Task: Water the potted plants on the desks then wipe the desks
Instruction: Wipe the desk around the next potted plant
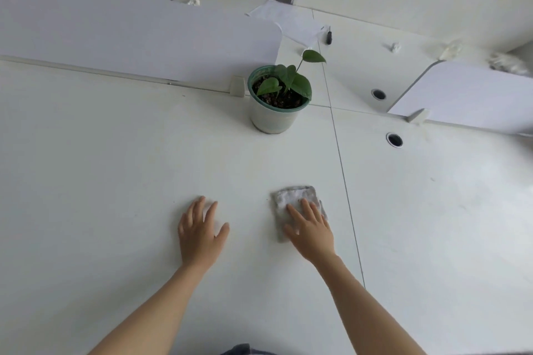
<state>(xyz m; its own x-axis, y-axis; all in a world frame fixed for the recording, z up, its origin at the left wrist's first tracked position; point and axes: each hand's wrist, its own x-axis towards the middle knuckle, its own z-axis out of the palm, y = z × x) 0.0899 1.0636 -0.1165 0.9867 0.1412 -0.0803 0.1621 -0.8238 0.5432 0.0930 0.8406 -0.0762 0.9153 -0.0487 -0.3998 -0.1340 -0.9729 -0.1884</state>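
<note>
A small green plant in a pale pot with a green rim (274, 112) stands at the far side of the white desk (115, 167). Nearer to me, a folded grey-white cloth (291, 199) lies flat on the desk. My right hand (310, 232) presses on the cloth with straight fingers and covers its near half. My left hand (199, 232) rests flat on the bare desk to the left of the cloth, fingers spread, holding nothing.
A low white divider panel (138, 37) runs behind the plant, another (467, 95) at the right. A seam (343, 176) separates this desk from the neighbouring one, which has two cable holes (394, 140). Paper (288, 23), a dark marker (328, 36) and crumpled tissues (395, 47) lie farther back.
</note>
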